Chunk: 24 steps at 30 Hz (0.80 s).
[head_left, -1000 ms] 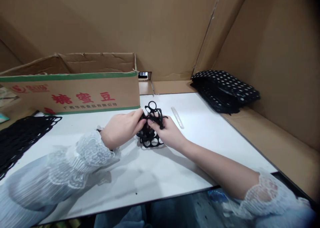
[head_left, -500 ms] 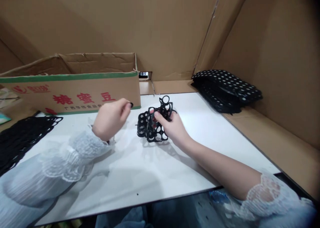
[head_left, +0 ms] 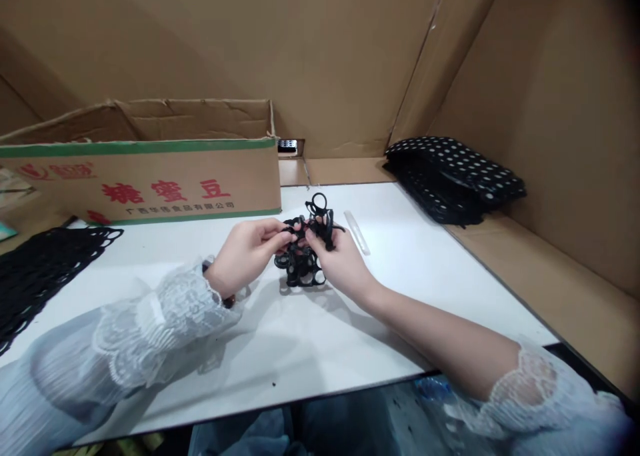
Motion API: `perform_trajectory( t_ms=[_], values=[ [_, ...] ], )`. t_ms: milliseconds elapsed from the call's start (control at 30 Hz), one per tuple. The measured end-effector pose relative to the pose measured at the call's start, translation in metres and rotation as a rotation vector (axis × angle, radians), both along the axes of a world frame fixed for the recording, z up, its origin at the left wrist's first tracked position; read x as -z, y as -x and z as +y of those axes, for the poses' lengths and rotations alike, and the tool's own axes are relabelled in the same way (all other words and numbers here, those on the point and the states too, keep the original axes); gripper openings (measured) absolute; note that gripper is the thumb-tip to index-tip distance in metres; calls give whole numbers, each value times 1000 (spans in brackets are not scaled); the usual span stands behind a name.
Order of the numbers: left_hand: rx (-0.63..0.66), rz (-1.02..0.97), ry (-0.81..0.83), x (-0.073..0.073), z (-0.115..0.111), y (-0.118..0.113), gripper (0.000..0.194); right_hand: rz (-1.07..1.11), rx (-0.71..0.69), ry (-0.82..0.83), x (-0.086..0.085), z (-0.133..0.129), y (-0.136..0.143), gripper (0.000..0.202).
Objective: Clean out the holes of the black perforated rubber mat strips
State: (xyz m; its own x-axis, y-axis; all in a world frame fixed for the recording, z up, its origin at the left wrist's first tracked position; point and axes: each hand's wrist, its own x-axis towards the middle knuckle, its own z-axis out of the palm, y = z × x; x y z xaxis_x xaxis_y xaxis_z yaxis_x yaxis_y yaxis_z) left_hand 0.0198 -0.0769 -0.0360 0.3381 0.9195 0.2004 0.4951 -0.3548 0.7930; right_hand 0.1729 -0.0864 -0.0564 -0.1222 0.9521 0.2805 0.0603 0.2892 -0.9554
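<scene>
Tabletop (head_left: 320, 353), left hand (head_left: 249, 249) opposite right hand (head_left: 346, 259)

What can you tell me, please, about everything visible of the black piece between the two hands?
The black piece is a network of joined open rings that looks like plastic or rubber. It is bunched up, one ring standing at the top and more rings below the fingers. The left hand and right hand pinch it from either side, hiding its middle. It is over the white table; whether its lower edge touches is unclear.
</scene>
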Motion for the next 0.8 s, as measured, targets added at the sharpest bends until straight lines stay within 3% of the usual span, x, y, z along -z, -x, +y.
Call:
perform_trajectory(
  t_ms=[100, 300, 367, 500, 633, 800],
  values=[
    [-63, -97, 26, -1, 7, 3, 23, 8, 53, 57, 1, 2, 0, 14],
    [-381, -160, -227, -5, 29, 30, 17, 93, 181, 239, 1, 16, -11, 8],
    [-335, -121, -205, -3, 29, 32, 16, 147, 123, 338, 0, 18, -12, 10],
    [-124, -24, 19, 11, 15, 16, 21, 180, 48, 435, -1, 16, -7, 16],
    [-8, -26, 169, 23, 4, -2, 23, 188, 12, 404, 0, 11, -2, 15],
    [64, -11, 157, 22, -7, -4, 26, 138, -32, 336, 1, 7, 1, 17]
  ],
)
